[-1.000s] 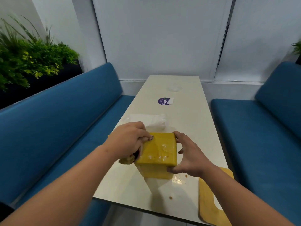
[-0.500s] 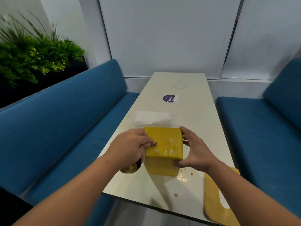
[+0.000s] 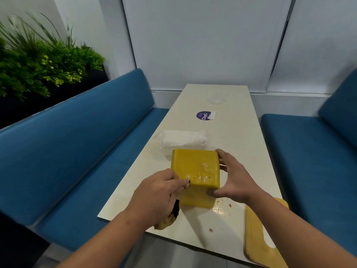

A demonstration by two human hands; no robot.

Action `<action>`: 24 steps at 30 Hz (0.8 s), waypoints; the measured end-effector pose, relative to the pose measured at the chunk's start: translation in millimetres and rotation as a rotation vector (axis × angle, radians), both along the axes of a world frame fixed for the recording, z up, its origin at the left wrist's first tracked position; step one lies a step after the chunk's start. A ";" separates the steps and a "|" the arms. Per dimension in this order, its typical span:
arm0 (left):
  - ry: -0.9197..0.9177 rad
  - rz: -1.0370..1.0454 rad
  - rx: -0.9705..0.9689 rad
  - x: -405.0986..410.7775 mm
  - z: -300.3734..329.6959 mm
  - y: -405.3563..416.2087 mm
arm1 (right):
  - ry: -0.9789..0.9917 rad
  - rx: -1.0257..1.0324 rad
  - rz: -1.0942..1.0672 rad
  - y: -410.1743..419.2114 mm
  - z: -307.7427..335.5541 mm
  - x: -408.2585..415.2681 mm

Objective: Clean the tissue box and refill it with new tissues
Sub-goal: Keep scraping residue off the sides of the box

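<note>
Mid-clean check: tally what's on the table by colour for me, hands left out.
Yellow: 3 - tissue box, cloth, board
White: 1 - tissue pack
Purple: 1 - round sticker
Total: 5

Head view, forward-down, over table point(image 3: 241, 132)
</note>
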State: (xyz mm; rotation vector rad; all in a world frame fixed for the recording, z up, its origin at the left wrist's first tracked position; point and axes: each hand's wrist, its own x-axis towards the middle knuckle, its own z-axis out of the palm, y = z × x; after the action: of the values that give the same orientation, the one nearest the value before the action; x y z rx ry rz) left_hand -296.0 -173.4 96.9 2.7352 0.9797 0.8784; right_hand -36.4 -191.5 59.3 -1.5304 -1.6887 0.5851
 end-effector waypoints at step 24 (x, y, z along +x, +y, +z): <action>0.115 0.211 0.087 41.3 4.8 20.4 | -0.062 -0.001 -0.068 -8.1 4.3 -7.9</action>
State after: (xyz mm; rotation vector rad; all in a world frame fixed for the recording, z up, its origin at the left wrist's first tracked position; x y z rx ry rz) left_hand -254.8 -153.1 101.8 2.8204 1.3019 0.8184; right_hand -44.2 -199.7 63.6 -1.6154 -1.6758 0.5079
